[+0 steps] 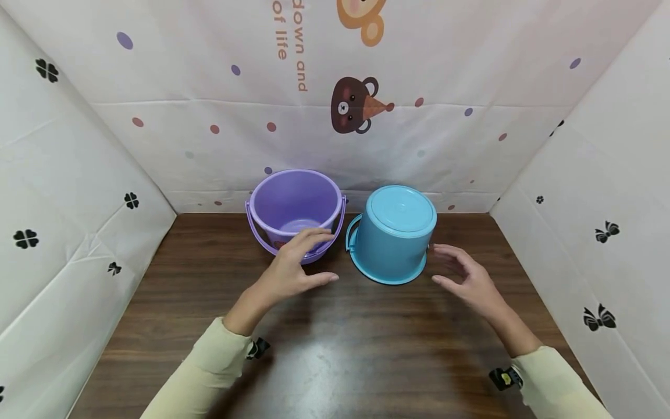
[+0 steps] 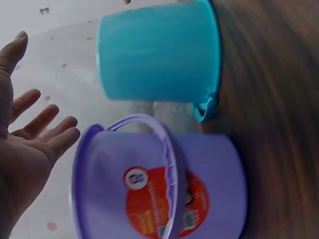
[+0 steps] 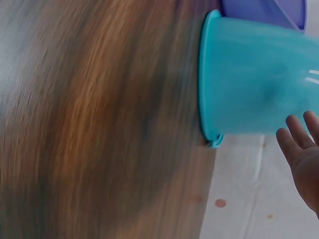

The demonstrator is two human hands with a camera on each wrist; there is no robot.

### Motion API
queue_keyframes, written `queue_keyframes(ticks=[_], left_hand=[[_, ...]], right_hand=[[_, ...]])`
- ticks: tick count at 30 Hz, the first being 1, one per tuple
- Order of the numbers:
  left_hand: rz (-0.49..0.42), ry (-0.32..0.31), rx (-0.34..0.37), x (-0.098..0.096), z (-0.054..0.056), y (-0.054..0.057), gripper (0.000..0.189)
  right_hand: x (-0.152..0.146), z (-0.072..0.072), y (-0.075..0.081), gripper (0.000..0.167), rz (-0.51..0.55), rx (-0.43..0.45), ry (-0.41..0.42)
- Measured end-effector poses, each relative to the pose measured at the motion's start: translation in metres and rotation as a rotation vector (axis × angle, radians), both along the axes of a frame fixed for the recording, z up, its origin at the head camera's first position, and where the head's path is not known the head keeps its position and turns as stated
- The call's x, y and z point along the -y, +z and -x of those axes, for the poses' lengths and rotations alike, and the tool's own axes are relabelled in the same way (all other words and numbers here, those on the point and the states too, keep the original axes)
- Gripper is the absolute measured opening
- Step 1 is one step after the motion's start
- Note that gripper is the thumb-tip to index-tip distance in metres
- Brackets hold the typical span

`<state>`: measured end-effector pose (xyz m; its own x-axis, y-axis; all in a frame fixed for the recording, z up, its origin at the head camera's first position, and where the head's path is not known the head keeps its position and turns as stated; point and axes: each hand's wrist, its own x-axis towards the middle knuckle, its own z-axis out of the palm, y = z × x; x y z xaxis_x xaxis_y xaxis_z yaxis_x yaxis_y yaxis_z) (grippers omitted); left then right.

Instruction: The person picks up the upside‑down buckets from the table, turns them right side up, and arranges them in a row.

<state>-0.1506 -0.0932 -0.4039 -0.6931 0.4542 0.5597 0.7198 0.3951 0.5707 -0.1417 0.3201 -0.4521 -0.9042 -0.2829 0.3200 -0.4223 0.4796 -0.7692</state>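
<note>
Two hands (image 1: 287, 267) (image 1: 473, 284) near two buckets (image 1: 293, 195) (image 1: 391, 250); seemingly just apart.

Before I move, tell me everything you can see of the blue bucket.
The blue bucket looks plastic, with a flat round base, wide rim and thin handle at its left. It stands upside down on the wood-look table, right of the purple bucket. The right hand is close beside it; contact is unclear.

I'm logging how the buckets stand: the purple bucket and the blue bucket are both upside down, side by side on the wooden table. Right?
Not quite: the head view shows the purple bucket upright. The blue bucket is upside down beside it on the wooden table.
</note>
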Motion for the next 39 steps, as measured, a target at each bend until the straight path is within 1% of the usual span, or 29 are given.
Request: queue_keyframes(ticks=[4,8,10,14,18,20,24,29,32,36,39], left_hand=[[0.031,-0.023,0.026,-0.009,0.002,-0.009,0.069],[0.071,-0.047,0.017,-0.019,0.006,-0.021,0.07],[0.093,-0.058,0.021,-0.025,0.008,-0.028,0.071],[0.157,-0.064,0.038,-0.032,0.013,-0.043,0.072],[0.255,-0.058,0.01,-0.037,0.018,-0.055,0.07],[0.29,-0.061,-0.008,-0.039,0.022,-0.06,0.068],[0.319,-0.057,-0.008,-0.042,0.029,-0.068,0.065],[0.383,-0.042,0.034,-0.046,0.04,-0.079,0.066],[0.421,-0.034,0.056,-0.049,0.046,-0.085,0.068],[0.442,-0.023,0.071,-0.052,0.05,-0.091,0.069],[0.448,-0.014,0.066,-0.055,0.054,-0.096,0.068]], right_hand=[[-0.009,0.006,-0.007,0.063,-0.068,0.001,-0.044],[-0.017,0.014,-0.014,0.059,-0.16,0.022,-0.087],[-0.02,0.018,-0.016,0.058,-0.207,0.031,-0.093],[-0.024,0.026,-0.022,0.056,-0.237,0.054,-0.082],[-0.026,0.035,-0.028,0.054,-0.251,0.081,-0.072],[-0.027,0.039,-0.032,0.054,-0.266,0.092,-0.072],[-0.029,0.046,-0.039,0.055,-0.32,0.103,-0.072],[-0.032,0.058,-0.046,0.058,-0.392,0.121,-0.058],[-0.034,0.065,-0.049,0.062,-0.421,0.141,-0.044],[-0.035,0.071,-0.053,0.067,-0.437,0.168,-0.022],[-0.036,0.075,-0.055,0.064,-0.439,0.176,-0.015]])
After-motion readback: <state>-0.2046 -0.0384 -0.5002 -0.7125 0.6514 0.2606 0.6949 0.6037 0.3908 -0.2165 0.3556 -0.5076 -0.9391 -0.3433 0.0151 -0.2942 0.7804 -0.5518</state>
